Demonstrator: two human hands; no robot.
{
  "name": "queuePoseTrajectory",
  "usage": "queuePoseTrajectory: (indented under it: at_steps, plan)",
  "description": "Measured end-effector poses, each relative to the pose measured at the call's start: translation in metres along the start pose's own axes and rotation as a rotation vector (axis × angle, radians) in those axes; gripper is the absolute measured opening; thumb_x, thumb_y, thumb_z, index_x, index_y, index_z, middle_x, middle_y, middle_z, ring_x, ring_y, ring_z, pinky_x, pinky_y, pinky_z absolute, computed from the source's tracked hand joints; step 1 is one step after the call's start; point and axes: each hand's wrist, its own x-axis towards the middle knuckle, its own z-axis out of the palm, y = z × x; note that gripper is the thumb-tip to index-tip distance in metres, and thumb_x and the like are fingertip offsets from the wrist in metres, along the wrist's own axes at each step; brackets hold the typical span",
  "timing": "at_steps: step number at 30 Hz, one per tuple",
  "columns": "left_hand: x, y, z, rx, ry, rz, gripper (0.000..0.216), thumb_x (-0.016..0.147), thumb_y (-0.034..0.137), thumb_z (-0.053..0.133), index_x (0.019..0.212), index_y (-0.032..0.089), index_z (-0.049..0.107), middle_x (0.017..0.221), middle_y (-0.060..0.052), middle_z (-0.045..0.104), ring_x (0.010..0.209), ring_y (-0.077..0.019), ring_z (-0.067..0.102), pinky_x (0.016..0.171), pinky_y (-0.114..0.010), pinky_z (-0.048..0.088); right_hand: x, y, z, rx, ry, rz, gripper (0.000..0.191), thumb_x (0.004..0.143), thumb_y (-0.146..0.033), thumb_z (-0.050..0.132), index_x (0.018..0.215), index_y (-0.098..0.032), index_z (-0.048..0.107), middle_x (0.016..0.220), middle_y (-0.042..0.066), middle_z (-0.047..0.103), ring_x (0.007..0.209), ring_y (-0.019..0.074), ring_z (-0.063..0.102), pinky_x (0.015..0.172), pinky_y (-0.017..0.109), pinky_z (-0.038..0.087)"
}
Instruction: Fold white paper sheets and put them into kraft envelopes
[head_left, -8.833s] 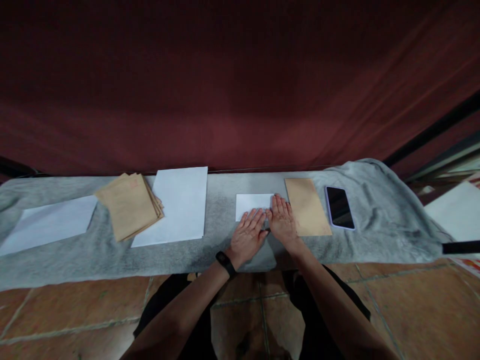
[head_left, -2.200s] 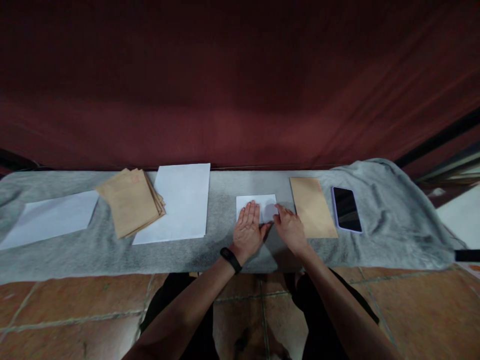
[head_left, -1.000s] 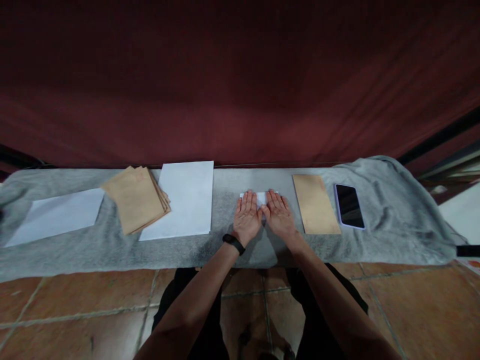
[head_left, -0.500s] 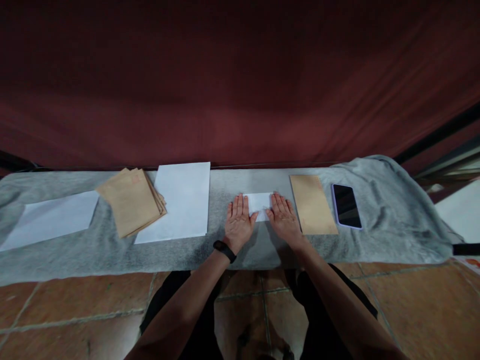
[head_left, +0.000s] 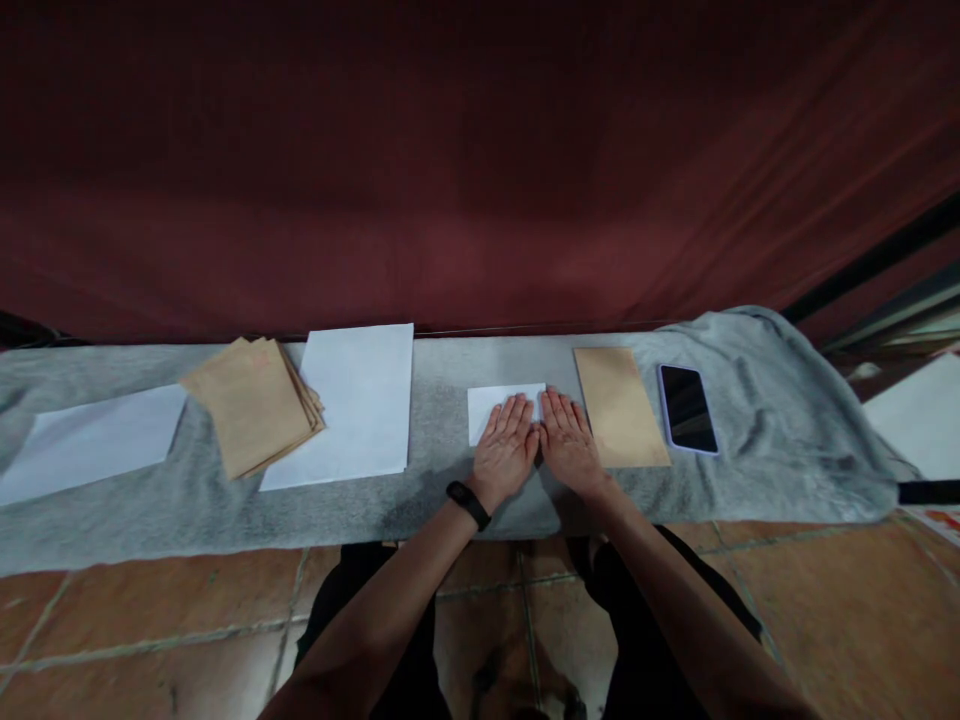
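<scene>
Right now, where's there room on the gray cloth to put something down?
Bare gray cloth shows between the big paper and the small paper. Right of the phone there's more, but wrinkled. It's crowded where the envelope pile overlaps the big paper, and around the left hand and right hand at the small paper.

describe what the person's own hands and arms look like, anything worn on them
The left hand and right hand are ungloved. A black wristband with a dark face is worn at the left wrist; none shows at the right. No sleeves show on the left forearm or right forearm. Rings or small markings are too fine to tell.
</scene>
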Motion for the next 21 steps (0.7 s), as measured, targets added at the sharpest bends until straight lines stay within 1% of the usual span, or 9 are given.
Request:
queuePoseTrajectory:
  at_steps: [5, 9, 13, 18, 21]
  plan:
    - [0.011, -0.001, 0.008, 0.012, 0.030, -0.057, 0.056, 0.107, 0.031, 0.030, 0.158, 0.010, 0.035, 0.166, -0.011, 0.034, 0.157, -0.0222, 0.025, 0.130, -0.046, 0.022, 0.000, -0.001, -0.001, -0.011, 0.001, 0.005, 0.057, 0.105, -0.025, 0.033, 0.159, -0.007, 0.034, 0.164, 0.016, 0.038, 0.153, 0.0281, 0.033, 0.124, 0.049, 0.025]
    - [0.015, -0.007, 0.009, 0.019, 0.037, -0.108, 0.059, 0.106, 0.034, 0.031, 0.158, 0.007, 0.034, 0.167, -0.015, 0.032, 0.157, -0.0236, 0.022, 0.129, -0.046, 0.022, 0.000, -0.001, -0.003, -0.019, -0.006, 0.013, 0.057, 0.107, -0.030, 0.034, 0.159, -0.006, 0.035, 0.165, 0.016, 0.037, 0.152, 0.0295, 0.034, 0.124, 0.049, 0.026]
    - [0.014, -0.010, 0.008, 0.021, 0.057, -0.151, 0.061, 0.105, 0.036, 0.033, 0.159, 0.007, 0.032, 0.166, -0.017, 0.032, 0.157, -0.0259, 0.022, 0.128, -0.049, 0.024, -0.002, 0.001, -0.003, -0.008, -0.003, 0.018, 0.058, 0.107, -0.033, 0.037, 0.159, -0.007, 0.035, 0.163, 0.017, 0.039, 0.151, 0.0297, 0.036, 0.123, 0.050, 0.027]
    - [0.008, -0.011, 0.006, 0.072, 0.069, -0.193, 0.065, 0.105, 0.039, 0.035, 0.156, 0.000, 0.033, 0.166, -0.022, 0.030, 0.157, -0.0295, 0.023, 0.128, -0.048, 0.024, -0.004, 0.000, -0.002, -0.005, 0.037, 0.021, 0.057, 0.107, -0.034, 0.037, 0.158, -0.007, 0.037, 0.161, 0.017, 0.042, 0.148, 0.0304, 0.040, 0.122, 0.049, 0.029]
    - [0.004, -0.013, 0.005, 0.091, 0.076, -0.200, 0.065, 0.105, 0.040, 0.034, 0.156, -0.001, 0.033, 0.165, -0.023, 0.030, 0.157, -0.0303, 0.024, 0.128, -0.049, 0.025, -0.006, -0.002, -0.002, 0.000, 0.050, 0.040, 0.057, 0.107, -0.033, 0.037, 0.157, -0.006, 0.039, 0.161, 0.018, 0.042, 0.148, 0.0310, 0.041, 0.122, 0.050, 0.030]
